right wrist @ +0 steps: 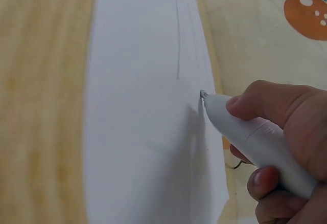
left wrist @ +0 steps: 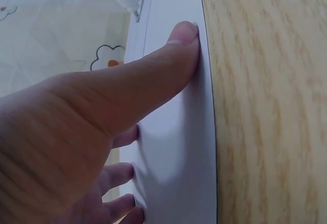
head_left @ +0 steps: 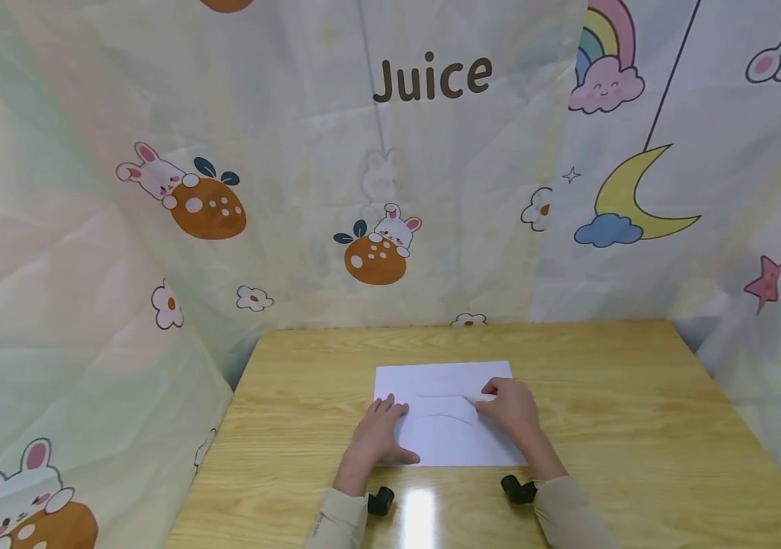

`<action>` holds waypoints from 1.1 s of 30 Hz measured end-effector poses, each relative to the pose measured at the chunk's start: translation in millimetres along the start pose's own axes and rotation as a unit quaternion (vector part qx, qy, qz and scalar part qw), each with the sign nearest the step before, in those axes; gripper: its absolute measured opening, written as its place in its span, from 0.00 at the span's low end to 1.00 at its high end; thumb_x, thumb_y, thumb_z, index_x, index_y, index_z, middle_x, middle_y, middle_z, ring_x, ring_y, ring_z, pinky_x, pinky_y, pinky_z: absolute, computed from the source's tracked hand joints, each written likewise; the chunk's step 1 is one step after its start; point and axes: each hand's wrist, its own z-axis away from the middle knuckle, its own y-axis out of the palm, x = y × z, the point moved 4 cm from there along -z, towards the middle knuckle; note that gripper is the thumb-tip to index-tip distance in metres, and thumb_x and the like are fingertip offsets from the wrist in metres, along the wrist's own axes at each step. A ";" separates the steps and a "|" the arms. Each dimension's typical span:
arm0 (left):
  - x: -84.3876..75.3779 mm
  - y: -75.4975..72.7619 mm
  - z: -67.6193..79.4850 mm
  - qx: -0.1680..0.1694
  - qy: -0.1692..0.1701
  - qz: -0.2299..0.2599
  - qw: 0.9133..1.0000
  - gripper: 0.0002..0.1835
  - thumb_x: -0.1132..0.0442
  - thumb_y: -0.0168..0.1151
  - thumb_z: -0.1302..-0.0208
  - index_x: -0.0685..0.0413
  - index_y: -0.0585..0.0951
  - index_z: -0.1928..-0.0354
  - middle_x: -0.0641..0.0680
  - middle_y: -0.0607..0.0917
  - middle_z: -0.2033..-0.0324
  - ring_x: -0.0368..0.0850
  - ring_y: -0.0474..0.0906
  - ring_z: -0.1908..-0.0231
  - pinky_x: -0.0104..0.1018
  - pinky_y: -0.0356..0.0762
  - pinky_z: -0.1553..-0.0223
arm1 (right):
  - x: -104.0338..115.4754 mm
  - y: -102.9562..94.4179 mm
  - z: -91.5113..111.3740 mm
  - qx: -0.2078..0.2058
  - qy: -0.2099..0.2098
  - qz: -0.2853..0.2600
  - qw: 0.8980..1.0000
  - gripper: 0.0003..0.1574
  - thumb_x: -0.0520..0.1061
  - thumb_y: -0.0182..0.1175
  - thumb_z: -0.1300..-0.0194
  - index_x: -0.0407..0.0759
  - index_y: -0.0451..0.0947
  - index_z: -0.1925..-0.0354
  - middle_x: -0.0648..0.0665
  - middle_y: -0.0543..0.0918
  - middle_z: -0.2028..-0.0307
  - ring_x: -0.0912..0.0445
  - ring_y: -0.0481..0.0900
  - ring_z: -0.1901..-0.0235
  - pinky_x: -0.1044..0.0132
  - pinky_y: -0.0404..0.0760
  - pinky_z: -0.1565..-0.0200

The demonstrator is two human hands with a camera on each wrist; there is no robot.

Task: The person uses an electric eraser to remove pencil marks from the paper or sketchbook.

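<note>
A white sheet of paper [head_left: 448,448] lies on the wooden table with two thin, dark drawn lines across it, the nearer one curved [head_left: 441,415]. My left hand [head_left: 378,435] rests on the sheet's left side, fingers spread. In the left wrist view its thumb [left wrist: 153,78] lies along the near edge of the paper. My right hand [head_left: 514,410] pinches a thick white pen [right wrist: 255,139] between thumb and fingers. The pen is tilted, its tip right at the paper near the right end of the farther line. In the right wrist view its shadow falls across the sheet.
Bare wooden tabletop [head_left: 637,427] surrounds the paper. A printed cloth [head_left: 294,168] with rabbits, fruit and flowers hangs behind and at both sides. Small black devices [head_left: 518,489] sit by both wrists, beside the beige sleeves [head_left: 572,511].
</note>
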 end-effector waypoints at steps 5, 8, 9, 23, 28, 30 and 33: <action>1.3 2.9 0.3 0.002 0.004 -0.006 1.000 0.51 0.37 0.78 0.62 0.51 0.73 0.34 0.63 0.63 0.30 0.64 0.57 0.32 0.56 0.61 0.36 | -0.6 2.9 -2.4 -0.001 0.000 0.001 1.000 0.12 0.45 0.73 0.53 0.41 0.84 0.69 0.47 0.84 0.71 0.53 0.77 0.71 0.55 0.79 0.66; 0.8 3.9 0.6 0.002 0.004 -0.007 1.000 0.51 0.37 0.78 0.62 0.51 0.72 0.34 0.63 0.62 0.30 0.64 0.57 0.32 0.57 0.61 0.36 | -1.4 3.9 -2.1 -0.002 0.000 0.004 1.000 0.13 0.45 0.74 0.54 0.41 0.84 0.70 0.47 0.83 0.72 0.53 0.77 0.72 0.55 0.79 0.67; 0.6 3.7 0.8 0.000 0.002 -0.007 1.000 0.51 0.37 0.78 0.62 0.51 0.72 0.34 0.63 0.63 0.30 0.64 0.57 0.32 0.57 0.61 0.36 | -1.3 4.4 -2.7 -0.002 -0.004 0.002 1.000 0.13 0.45 0.74 0.54 0.41 0.84 0.70 0.47 0.83 0.72 0.53 0.77 0.72 0.55 0.79 0.67; -0.3 0.9 -0.7 0.000 -0.004 -0.003 1.000 0.50 0.38 0.79 0.62 0.51 0.73 0.34 0.62 0.62 0.30 0.64 0.56 0.32 0.58 0.62 0.36 | 3.8 3.0 -2.3 -0.009 -0.023 0.002 1.000 0.13 0.45 0.73 0.54 0.40 0.83 0.70 0.47 0.83 0.73 0.53 0.77 0.73 0.55 0.79 0.69; 0.9 2.6 0.7 0.007 -0.005 -0.008 1.000 0.51 0.37 0.78 0.62 0.50 0.72 0.34 0.62 0.62 0.30 0.64 0.56 0.31 0.57 0.62 0.36 | -0.5 6.0 0.3 -0.002 -0.003 -0.002 1.000 0.13 0.45 0.73 0.54 0.41 0.84 0.70 0.47 0.84 0.72 0.53 0.78 0.72 0.55 0.79 0.68; 1.0 2.0 0.8 0.001 -0.004 -0.006 1.000 0.51 0.38 0.79 0.62 0.51 0.73 0.34 0.62 0.62 0.30 0.64 0.56 0.32 0.57 0.62 0.37 | -0.1 5.9 -0.5 -0.007 -0.007 -0.007 1.000 0.13 0.45 0.73 0.54 0.41 0.84 0.69 0.47 0.84 0.71 0.53 0.78 0.72 0.55 0.79 0.68; 0.5 1.9 0.8 -0.001 -0.002 -0.004 1.000 0.51 0.38 0.79 0.62 0.51 0.73 0.35 0.62 0.62 0.30 0.64 0.56 0.32 0.57 0.62 0.36 | -0.5 4.1 0.5 -0.009 -0.008 -0.003 1.000 0.13 0.45 0.73 0.54 0.40 0.84 0.69 0.46 0.84 0.71 0.52 0.79 0.71 0.54 0.79 0.67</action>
